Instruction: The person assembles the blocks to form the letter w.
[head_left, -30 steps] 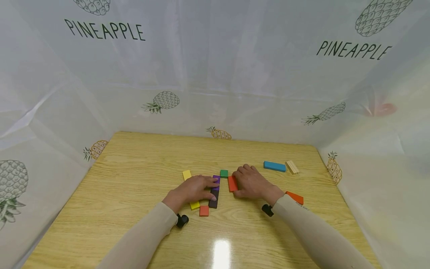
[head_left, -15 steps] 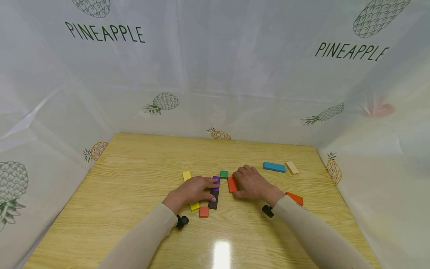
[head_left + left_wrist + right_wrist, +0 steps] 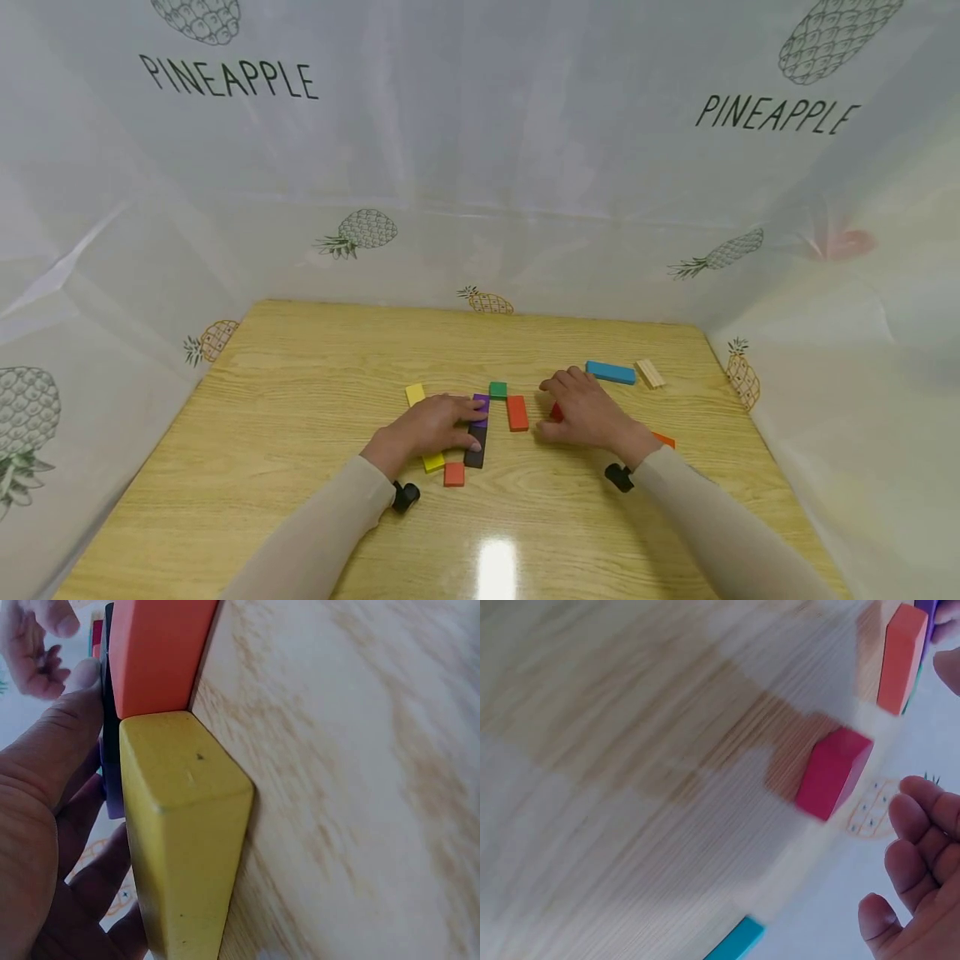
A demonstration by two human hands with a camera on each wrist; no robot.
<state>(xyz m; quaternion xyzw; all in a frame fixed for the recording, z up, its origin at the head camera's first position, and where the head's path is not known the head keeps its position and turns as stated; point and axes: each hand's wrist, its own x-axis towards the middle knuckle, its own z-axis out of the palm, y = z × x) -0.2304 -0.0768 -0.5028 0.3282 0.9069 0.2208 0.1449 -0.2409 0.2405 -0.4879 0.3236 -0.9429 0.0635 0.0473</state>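
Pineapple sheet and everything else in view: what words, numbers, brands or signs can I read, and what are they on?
"PINEAPPLE": on the sheet, upper left in the head view.
"PINEAPPLE": on the sheet, upper right.
Blocks: no text that I can make out.
Sleeves: nothing legible.

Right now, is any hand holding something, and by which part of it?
Nothing looks gripped: the left hand only touches the purple block and black block; the right hand is empty.

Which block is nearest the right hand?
The crimson block: in the head view, it alone shows between thumb and fingers of the right hand.
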